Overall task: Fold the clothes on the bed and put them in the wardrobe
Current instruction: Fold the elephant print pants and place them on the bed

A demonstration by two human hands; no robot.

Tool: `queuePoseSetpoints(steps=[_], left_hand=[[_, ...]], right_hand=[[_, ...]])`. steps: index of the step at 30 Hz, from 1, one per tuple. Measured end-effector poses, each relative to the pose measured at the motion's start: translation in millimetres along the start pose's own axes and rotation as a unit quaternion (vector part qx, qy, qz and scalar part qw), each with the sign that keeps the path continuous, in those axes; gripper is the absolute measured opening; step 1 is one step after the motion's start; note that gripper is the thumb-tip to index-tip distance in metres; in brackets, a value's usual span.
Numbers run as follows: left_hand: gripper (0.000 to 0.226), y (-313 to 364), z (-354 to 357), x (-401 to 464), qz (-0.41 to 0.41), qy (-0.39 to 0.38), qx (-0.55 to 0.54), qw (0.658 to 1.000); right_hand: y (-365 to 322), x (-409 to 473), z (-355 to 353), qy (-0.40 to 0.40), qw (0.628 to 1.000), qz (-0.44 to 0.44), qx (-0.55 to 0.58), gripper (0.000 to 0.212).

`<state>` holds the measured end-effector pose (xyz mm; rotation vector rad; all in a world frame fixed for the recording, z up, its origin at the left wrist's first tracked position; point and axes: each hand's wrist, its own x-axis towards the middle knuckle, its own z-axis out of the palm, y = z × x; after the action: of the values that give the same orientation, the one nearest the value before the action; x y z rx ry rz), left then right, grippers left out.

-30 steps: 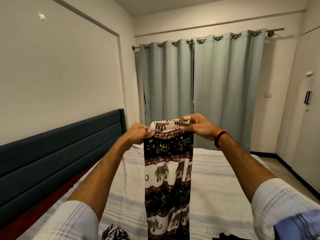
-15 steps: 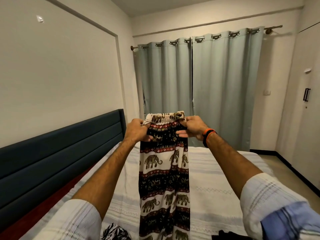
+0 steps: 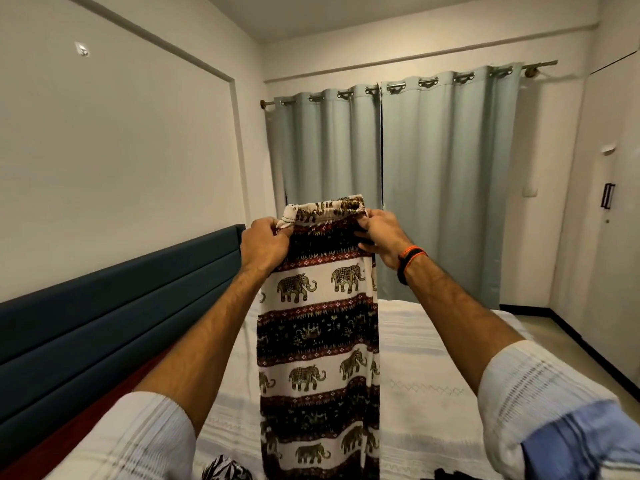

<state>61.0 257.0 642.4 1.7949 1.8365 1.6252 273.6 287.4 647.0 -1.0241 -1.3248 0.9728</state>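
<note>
Elephant-print trousers (image 3: pixel 318 341), white with dark and red bands, hang straight down in front of me over the bed (image 3: pixel 426 358). My left hand (image 3: pixel 265 245) grips the left end of the waistband. My right hand (image 3: pixel 379 235), with an orange band on the wrist, grips the right end. The trouser legs run out of view at the bottom edge. A black-and-white patterned garment (image 3: pixel 225 469) lies on the bed at the bottom, and a dark garment (image 3: pixel 446 474) peeks in at the bottom right.
A dark blue padded headboard (image 3: pixel 114 320) runs along the left wall. Grey-green curtains (image 3: pixel 433 188) hang behind the bed. A pale door or wardrobe front with a black handle (image 3: pixel 607 195) stands on the right, with a strip of floor (image 3: pixel 568 337) beside the bed.
Both hands have lifted the trousers higher and shifted slightly left, so more of the legs hangs in view. The grip on the waistband is unchanged.
</note>
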Motion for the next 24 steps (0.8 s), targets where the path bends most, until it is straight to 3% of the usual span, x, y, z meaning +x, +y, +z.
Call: queuePoseSetpoints(steps=[3,8,15,24], left_hand=[[0.024,-4.7,3.2,-4.0,-0.03,-0.033,-0.005,0.999],[0.023,3.1,6.3,-6.2,-0.026,-0.013,-0.005,1.0],[0.019,-5.6,11.0,-16.8,-0.059,-0.066,-0.007,0.996],[0.024,-10.2,14.8,-44.4,-0.094,-0.092,-0.035,0.991]], right_hand=[[3.9,-5.5,-6.9,-0.008,0.999,0.035,-0.022,0.014],[1.8,-5.3,-13.8,0.009,1.0,0.01,-0.017,0.018],[15.5,-14.9,-22.0,-0.002,0.999,0.034,-0.028,0.012],[28.6,-27.9,-33.8,-0.051,0.994,0.071,-0.065,0.016]])
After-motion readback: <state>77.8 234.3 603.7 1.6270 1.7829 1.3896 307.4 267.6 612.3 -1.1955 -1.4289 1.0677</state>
